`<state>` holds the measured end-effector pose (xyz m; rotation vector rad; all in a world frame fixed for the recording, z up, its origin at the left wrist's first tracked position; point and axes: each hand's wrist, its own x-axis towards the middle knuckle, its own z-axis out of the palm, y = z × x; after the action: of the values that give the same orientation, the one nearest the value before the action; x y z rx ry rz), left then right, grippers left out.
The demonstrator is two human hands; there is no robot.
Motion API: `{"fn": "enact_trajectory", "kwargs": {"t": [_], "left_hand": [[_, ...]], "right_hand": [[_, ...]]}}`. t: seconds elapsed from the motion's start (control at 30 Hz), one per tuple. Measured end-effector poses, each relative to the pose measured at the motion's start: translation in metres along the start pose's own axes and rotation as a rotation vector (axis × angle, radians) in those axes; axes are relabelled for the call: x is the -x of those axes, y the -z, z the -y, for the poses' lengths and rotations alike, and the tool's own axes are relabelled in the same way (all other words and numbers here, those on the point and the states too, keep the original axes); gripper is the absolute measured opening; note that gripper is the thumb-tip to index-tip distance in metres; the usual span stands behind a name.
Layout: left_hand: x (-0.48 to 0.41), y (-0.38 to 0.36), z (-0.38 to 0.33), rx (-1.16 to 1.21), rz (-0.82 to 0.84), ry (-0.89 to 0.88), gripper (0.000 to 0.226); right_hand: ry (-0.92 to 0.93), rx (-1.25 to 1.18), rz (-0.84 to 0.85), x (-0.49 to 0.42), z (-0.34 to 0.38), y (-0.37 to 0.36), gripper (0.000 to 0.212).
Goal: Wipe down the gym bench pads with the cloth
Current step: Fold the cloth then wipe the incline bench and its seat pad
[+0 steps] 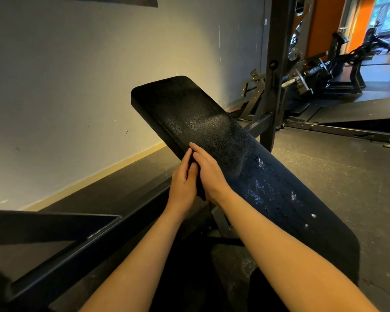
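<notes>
Pale wall (77,75) is seen behind the pad (200,118), angled from near right to far left. At its left edge the cloth (200,190) is pinched by the left hand (181,183), pressed by the straight-fingered right hand (208,174); wet patches (257,188) lie rightward.

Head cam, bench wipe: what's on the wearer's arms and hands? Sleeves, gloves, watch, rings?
Nothing worn that shows. The left hand and right hand are ungloved, and no rings are visible. The left forearm and right forearm are bare down to the frame's bottom edge, with no sleeves, watch, wristband or markings in view.
</notes>
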<state>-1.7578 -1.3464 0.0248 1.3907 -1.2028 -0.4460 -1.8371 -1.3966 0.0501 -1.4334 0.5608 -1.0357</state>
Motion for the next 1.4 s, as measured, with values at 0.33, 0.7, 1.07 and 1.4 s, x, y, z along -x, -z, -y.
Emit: {"fn": "enact_trajectory", "kwargs": {"t": [0.33,0.7,1.07,1.4], "left_hand": [[-0.034,0.022,0.004,-0.346,-0.192,-0.192,0.041],[-0.079,0.019,0.004,-0.622,-0.194,-0.169,0.043],[-0.034,-0.004,0.017,-0.623,-0.087,-0.254,0.035],[-0.018,-0.009,0.016,-0.544,-0.054,-0.247,0.044]], "right_hand": [[0.223,0.549,-0.053,-0.041,0.001,-0.001,0.038],[0.502,0.810,-0.228,-0.057,-0.036,0.014,0.034],[0.358,0.913,-0.326,-0.017,-0.050,0.046,0.039],[0.389,1.000,-0.290,0.009,-0.060,0.060,0.035]]}}
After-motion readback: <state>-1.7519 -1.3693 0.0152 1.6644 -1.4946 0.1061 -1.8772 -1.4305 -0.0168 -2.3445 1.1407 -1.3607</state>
